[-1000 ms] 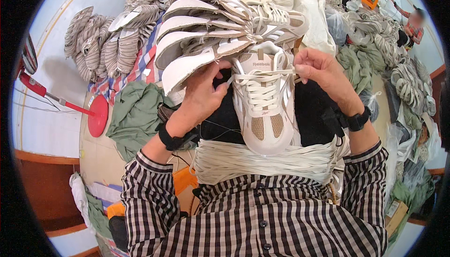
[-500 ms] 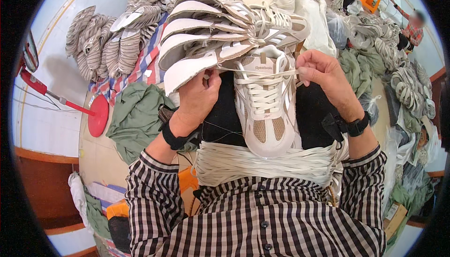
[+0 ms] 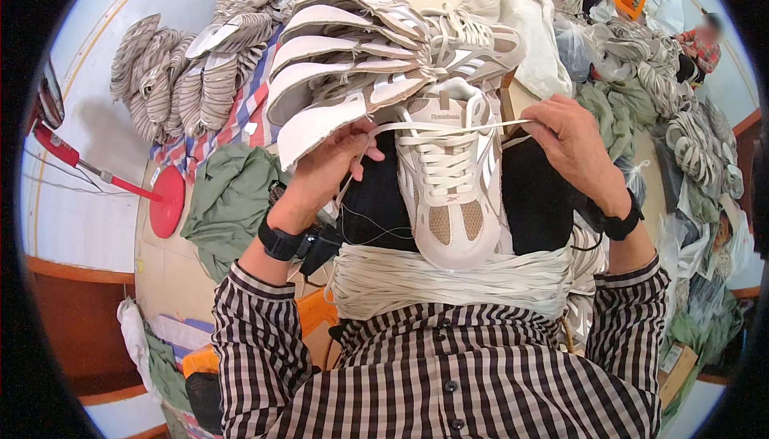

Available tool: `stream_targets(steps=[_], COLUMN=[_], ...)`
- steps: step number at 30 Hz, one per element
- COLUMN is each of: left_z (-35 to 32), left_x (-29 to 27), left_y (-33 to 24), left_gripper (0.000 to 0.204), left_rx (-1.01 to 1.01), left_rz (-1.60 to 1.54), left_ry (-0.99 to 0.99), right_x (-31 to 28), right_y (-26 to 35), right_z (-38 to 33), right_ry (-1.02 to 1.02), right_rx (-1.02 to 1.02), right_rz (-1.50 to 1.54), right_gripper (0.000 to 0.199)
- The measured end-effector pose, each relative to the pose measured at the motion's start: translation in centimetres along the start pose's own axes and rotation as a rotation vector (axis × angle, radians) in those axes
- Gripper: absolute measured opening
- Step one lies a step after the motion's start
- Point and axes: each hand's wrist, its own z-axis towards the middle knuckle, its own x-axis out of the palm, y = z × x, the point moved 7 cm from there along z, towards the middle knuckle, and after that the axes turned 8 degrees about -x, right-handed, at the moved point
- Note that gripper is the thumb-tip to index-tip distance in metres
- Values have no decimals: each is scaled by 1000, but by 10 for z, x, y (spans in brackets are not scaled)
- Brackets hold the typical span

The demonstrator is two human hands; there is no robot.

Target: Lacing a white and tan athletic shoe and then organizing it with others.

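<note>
A: Begin at the left. What is the condition of the left hand (image 3: 340, 155)?
B: Fingers curled inward, the flat off-white woven shoelace (image 3: 469, 129) caught at the fingertips. The hand sits just below the nearest white edge of the fanned stack of off-white and tan shoe uppers (image 3: 324, 114).
A: State the position of the work.
B: The off-white and tan sneaker upper with mesh toe panels (image 3: 458, 227) lies right of the left hand, between both hands. Its long axis runs toward the wearer, toe nearest the body, above the thick off-white bundle of laces (image 3: 448, 283).
A: And the lace?
B: It runs crosswise to that axis, over the tongue, above the laced rows.
A: The right hand (image 3: 570, 141)?
B: Thumb and forefinger closed on the lace, just beside the upper. Neither hand is clearly nearer.
</note>
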Motion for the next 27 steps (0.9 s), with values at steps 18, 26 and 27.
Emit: stream_targets(steps=[18,26,27], left_z=[-37,-70,-77], left_x=[9,-11,-13], left_y=[-17,-14,-15], left_gripper=[26,16,16], left_rx=[801,663,666], left_rz=[1137,1250,1252], left_ry=[-426,-266,-265], right_x=[-43,-64,-66], right_y=[-40,-86,-89], right_z=[-4,-53,-60], right_ry=[-321,-339,-342], right_rx=[226,241,242], right_rz=[-102,-278,-278], right_gripper=[11,11,11])
